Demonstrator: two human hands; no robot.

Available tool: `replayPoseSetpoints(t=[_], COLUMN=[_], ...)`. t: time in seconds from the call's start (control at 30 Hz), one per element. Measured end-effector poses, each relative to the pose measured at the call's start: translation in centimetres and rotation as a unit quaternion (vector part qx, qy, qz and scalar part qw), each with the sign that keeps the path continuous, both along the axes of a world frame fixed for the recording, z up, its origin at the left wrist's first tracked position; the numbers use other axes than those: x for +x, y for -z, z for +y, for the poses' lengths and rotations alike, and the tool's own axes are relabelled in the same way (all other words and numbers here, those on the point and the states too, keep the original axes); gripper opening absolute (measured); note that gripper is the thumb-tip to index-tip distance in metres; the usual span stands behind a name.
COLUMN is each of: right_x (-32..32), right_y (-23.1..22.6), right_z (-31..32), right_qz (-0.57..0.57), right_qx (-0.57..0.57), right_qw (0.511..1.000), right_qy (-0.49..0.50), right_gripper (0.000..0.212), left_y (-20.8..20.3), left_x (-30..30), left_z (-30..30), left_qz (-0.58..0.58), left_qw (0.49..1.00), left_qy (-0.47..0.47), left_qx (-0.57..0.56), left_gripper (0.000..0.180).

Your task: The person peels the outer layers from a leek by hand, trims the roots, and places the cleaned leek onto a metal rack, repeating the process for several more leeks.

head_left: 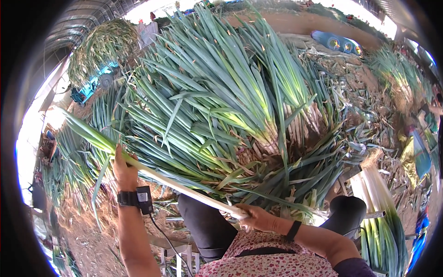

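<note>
A long green onion (177, 183) lies slantwise across my lap, its green leaves up at the left and its pale root end low near the middle. My left hand (123, 167) is closed round it where the leaves begin to split. At the white root end my right hand (256, 218) is closed on the stalk, and its fingertips are partly hidden. A large heap of green onions (217, 87) with dark green leaves spreads in front of me. One loose leaf hangs down beside my left wrist.
Trimmed white stalks (376, 189) stand bundled at my right by a metal rack. Leaf scraps (355, 115) litter the ground. Further bundles (399, 76) lie at far right, near a yellow sack (409, 157). A teal vehicle (94, 83) loaded with leaves stands at far left.
</note>
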State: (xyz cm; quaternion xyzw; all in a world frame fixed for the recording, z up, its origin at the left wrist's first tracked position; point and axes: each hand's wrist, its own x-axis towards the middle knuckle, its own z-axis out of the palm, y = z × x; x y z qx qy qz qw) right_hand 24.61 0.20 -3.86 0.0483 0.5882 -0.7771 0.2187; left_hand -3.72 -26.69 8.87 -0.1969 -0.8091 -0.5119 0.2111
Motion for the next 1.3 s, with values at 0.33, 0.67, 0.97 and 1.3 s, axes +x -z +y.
replayPoseSetpoints(t=[0.33,0.67,0.97,1.3], right_x=[1.3,13.2,-3.1,-6.9], right_y=[-0.1,-0.5,-5.6,-3.5], right_z=[0.7,13.2,-2.6,-9.4], right_qz=[-0.031,-0.007,0.208,0.215], right_qx=[0.071,0.616,0.499,0.542], right_qw=[0.988,0.692,0.841,0.810], right_qy=[-0.130,-0.377,-0.023,-0.071], right_gripper=[0.048,0.041,0.029,0.012], left_y=[12.3,10.6,7.7,4.9], left_x=[1.6,0.9,3.9,6.4], left_z=[1.4,-0.7,-2.3,-4.2], left_qz=[-0.388,-0.329,-0.239,-0.206], left_qw=[0.793,0.811,0.807,0.830], left_qy=[-0.061,-0.086,0.091,0.101], left_qx=[0.466,0.476,0.533,0.508], left_gripper=[0.014,0.013,0.053,0.052])
